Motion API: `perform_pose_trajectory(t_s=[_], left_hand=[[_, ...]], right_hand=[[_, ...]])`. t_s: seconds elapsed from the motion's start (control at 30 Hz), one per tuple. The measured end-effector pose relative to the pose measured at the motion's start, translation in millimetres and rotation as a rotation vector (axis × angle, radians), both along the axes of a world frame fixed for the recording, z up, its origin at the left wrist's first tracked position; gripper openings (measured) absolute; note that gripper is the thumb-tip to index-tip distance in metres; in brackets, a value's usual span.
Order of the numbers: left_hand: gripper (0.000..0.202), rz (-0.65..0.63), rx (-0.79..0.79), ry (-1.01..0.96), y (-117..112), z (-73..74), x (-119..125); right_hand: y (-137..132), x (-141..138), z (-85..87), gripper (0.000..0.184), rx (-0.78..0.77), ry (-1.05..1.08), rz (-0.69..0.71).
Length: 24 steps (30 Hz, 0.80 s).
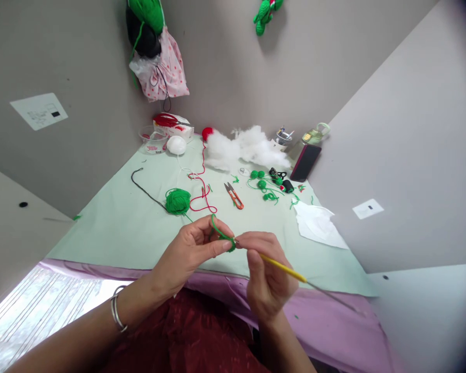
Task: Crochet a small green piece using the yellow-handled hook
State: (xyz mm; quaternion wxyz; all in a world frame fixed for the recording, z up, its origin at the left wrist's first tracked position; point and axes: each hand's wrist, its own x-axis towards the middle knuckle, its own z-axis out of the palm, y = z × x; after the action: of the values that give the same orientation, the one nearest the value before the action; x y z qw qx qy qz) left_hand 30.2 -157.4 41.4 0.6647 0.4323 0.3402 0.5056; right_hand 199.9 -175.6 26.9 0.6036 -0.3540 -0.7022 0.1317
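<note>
Between the thumb and fingers of my left hand (196,246) is a small green crochet piece (232,245), with green yarn looped over the index finger. My right hand (270,274) grips a crochet hook (285,268) by its yellow handle; the hook's tip meets the green piece at my left fingertips. The exact stitch is hidden by the fingers. Beyond my left hand lies a green yarn ball (177,201), its strand running toward the hands.
Orange thread snips (234,196) lie mid-table near loose red yarn (204,199). White stuffing (248,147) is heaped at the back. Small green crocheted balls (261,184), a leaning phone (306,162) and white paper (320,224) are on the right. A white yarn ball (176,145) sits back left.
</note>
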Motion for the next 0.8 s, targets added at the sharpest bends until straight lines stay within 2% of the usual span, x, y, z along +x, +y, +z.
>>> perform_pose_trajectory(t_s=[0.07, 0.17, 0.4, 0.53, 0.6, 0.73, 0.8], left_hand=[[0.018, -0.011, -0.031, -0.040, -0.1, 0.2, 1.0], [0.039, -0.004, -0.090, -0.081, -1.1, 1.4, 2.5], [0.057, 0.035, -0.131, -0.119, -2.7, 3.2, 4.5], [0.055, 0.002, -0.163, -0.117, -3.8, 1.7, 4.4], [0.055, 0.000, -0.158, -0.117, -5.3, -0.7, 4.5], [0.060, 0.090, -0.054, -0.053, -8.3, -6.9, 6.7], [0.062, 0.133, -0.011, -0.023, -9.1, -8.1, 8.8]], right_hand=[[0.2, -1.1, -3.1, 0.026, 0.065, -0.047, -0.028], [0.1, -3.8, -5.8, 0.026, 0.136, -0.057, -0.092], [-0.3, -12.0, -10.5, 0.031, 0.132, 0.014, -0.163], [1.0, -10.9, -9.4, 0.030, 0.127, 0.069, -0.116], [2.6, -8.2, -6.0, 0.026, 0.073, 0.083, -0.056], [5.7, -5.8, 1.6, 0.022, -0.078, 0.135, 0.043], [6.1, -7.0, 0.7, 0.022, -0.074, 0.103, 0.011]])
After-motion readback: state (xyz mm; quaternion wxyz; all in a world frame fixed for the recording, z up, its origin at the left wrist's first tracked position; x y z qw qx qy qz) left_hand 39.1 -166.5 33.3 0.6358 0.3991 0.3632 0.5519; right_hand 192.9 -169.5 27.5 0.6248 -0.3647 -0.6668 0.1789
